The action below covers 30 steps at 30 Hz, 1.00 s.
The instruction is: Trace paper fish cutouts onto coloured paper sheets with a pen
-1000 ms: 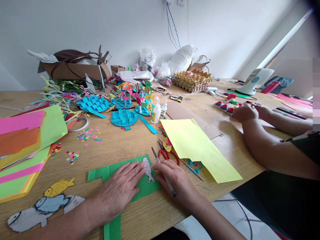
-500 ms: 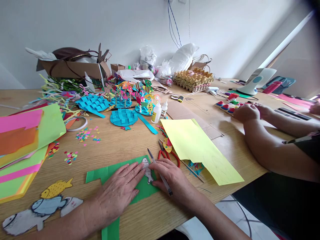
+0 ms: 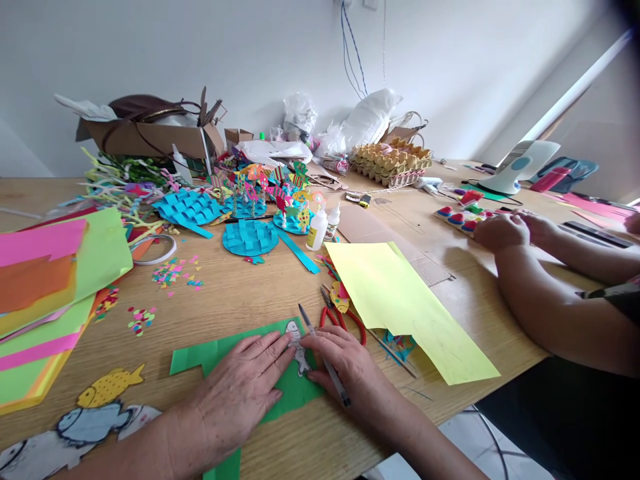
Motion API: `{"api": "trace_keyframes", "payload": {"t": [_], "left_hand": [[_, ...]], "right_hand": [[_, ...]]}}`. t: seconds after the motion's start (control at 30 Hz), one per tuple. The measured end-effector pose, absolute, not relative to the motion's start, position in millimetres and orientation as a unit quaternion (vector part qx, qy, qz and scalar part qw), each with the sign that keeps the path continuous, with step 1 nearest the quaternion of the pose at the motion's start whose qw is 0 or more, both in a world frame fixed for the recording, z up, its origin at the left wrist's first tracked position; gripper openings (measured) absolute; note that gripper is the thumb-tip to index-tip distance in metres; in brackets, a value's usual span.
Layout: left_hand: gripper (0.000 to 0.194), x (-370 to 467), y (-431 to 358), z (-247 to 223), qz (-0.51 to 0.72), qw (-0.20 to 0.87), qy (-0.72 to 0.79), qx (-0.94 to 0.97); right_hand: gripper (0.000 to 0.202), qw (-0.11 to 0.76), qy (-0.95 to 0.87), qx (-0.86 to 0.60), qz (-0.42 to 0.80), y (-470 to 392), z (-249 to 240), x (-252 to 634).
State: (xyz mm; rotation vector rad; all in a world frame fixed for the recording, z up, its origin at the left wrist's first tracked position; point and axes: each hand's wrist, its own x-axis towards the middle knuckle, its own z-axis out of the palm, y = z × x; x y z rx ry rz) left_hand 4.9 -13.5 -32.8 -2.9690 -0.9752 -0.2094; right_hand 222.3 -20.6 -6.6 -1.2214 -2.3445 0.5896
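Note:
My left hand [image 3: 245, 380] lies flat, fingers stretched out, on a piece of green paper [image 3: 225, 345]. Its fingertips touch the left edge of a small white paper fish [image 3: 300, 353] with black outlines, which rests on the green sheet. In my right hand [image 3: 350, 370] a clear pen [image 3: 330, 370] is tucked between the fingers, its dark tip pointing up and away from the paper. The right fingertips and thumb rest against the fish's right edge. Just beyond that hand are red-handled pliers [image 3: 362, 327] and a yellow paper fish [image 3: 340, 297].
Yellow paper [image 3: 400, 293] lies to the right, coloured sheets [image 3: 45, 313] to the left. Several cut-out fish [image 3: 110, 387] are at front left. Glue bottles [image 3: 317, 230] and blue woven paper pieces [image 3: 250, 238] stand behind. A co-worker's hands [image 3: 505, 232] are over an egg tray at right.
The camera view has shifted slightly, so the table's things sit a little further right. Both hands keep nearly the same pose around the white fish.

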Motion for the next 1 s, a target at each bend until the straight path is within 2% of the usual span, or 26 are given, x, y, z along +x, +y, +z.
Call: {"api": "trace_keyframes", "payload": {"t": [0.17,0.27,0.37,0.47,0.53,0.67,0.83,1.0], "left_hand": [[0.051,10.2,-11.2,-27.1,-0.07,-0.009,-0.325,-0.943],[0.044,11.7,-10.2,-27.1,-0.074,-0.017,-0.33,-0.941],[0.038,11.7,-9.8,-29.5,-0.086,-0.006,-0.323,-0.943],[0.035,12.1,-9.5,-29.6,-0.096,0.003,-0.315,-0.944],[0.034,12.8,-9.3,-27.7,-0.093,0.001,-0.315,-0.944],[0.034,12.9,-8.9,-26.4,-0.08,0.007,-0.308,-0.948],[0.039,9.3,-9.3,-35.0,-0.103,0.012,-0.307,-0.946],[0.039,8.0,-9.9,-34.7,-0.115,0.024,-0.299,-0.947]], "right_hand": [[0.029,0.239,-0.849,-0.423,0.209,-20.4,-1.4,221.8],[0.007,0.286,-0.833,-0.438,0.181,-19.6,7.7,224.7],[0.023,0.364,-0.774,-0.478,0.202,-16.8,13.1,228.3],[0.024,0.42,-0.695,-0.493,0.311,-12.3,11.9,229.2],[0.027,0.421,-0.675,-0.482,0.368,-10.0,10.7,228.0],[0.023,0.384,-0.678,-0.481,0.402,-9.4,11.3,224.0],[0.004,0.38,-0.663,-0.522,0.379,-10.1,3.9,220.1],[0.006,0.392,-0.663,-0.531,0.354,-11.4,1.4,218.2]]}}
